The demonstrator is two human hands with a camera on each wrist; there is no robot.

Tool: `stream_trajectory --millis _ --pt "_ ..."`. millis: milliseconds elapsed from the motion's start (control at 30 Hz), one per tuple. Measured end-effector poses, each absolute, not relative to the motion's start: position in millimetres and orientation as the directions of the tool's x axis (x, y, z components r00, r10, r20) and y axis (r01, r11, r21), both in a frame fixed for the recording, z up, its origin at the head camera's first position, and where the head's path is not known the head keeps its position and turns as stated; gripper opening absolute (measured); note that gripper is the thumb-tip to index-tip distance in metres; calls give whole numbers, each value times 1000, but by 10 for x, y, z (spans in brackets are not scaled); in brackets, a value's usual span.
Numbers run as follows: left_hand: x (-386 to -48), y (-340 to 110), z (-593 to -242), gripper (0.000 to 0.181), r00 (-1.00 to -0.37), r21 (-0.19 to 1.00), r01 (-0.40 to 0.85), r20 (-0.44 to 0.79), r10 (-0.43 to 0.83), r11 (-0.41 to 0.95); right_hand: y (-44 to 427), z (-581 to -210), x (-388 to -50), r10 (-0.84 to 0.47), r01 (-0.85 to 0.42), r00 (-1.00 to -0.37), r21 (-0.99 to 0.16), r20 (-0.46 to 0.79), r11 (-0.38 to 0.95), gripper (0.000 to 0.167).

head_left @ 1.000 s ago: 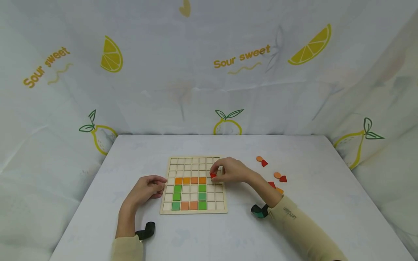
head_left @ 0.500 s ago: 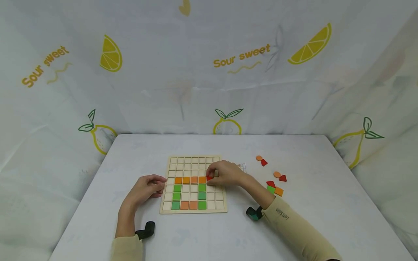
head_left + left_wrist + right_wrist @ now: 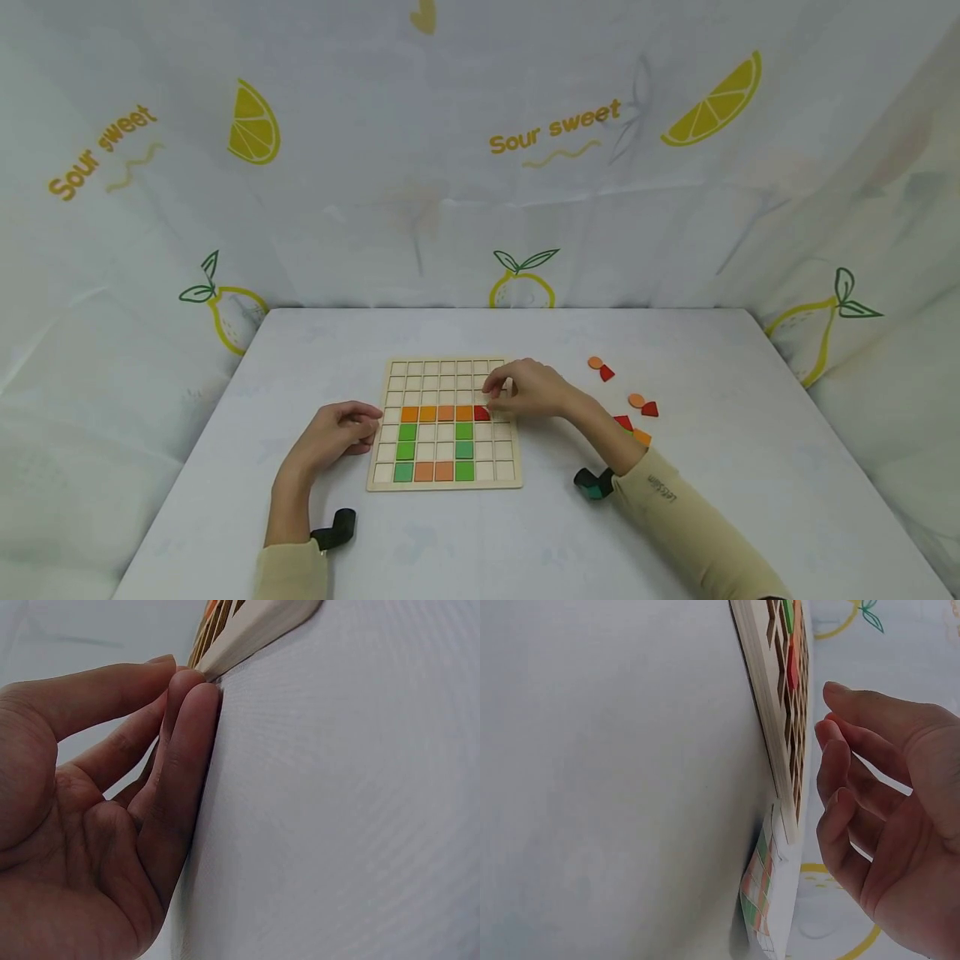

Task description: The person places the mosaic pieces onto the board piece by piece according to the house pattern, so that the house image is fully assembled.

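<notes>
A wooden grid board (image 3: 426, 451) lies on the table, with orange and green square tiles set in several cells. At the right end of the orange row sits a red tile (image 3: 482, 413), which looks rounded on one side. My right hand (image 3: 531, 390) hovers just above and to the right of it. In the right wrist view those fingers (image 3: 834, 769) are loosely bent with nothing between them, apart from the board. My left hand (image 3: 337, 433) rests on the table, fingertips (image 3: 196, 701) touching the board's left edge, its fingers relaxed and holding nothing.
Right of the board lie loose pieces: orange discs (image 3: 636, 401), red pieces (image 3: 650, 409) and an orange square (image 3: 642, 437). A card printed with a coloured grid (image 3: 757, 889) lies beyond the board's edge. A lemon-printed cloth (image 3: 420, 208) hangs behind the table.
My right hand carried the red tile left to the cell beside the orange row, let it go there, then drew back up and right. The left hand has stayed still.
</notes>
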State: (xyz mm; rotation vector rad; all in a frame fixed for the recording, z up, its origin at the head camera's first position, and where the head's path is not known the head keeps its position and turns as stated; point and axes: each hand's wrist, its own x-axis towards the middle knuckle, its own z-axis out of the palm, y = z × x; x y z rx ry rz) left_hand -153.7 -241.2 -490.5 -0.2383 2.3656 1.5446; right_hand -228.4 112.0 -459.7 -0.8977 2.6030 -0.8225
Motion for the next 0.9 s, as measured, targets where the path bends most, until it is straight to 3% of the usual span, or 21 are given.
stream_trajectory --millis 633,900 --pt "-1534 -2403 -4903 27 -939 859 -306 -344 20 410 1903 -4437 -2508 -482 -368 -876 -642 -2 672 30" --pt "-1522 -2406 -4891 29 -943 871 -287 -330 40 398 2362 -4453 -2602 -392 -255 -918 -669 -59 698 33"
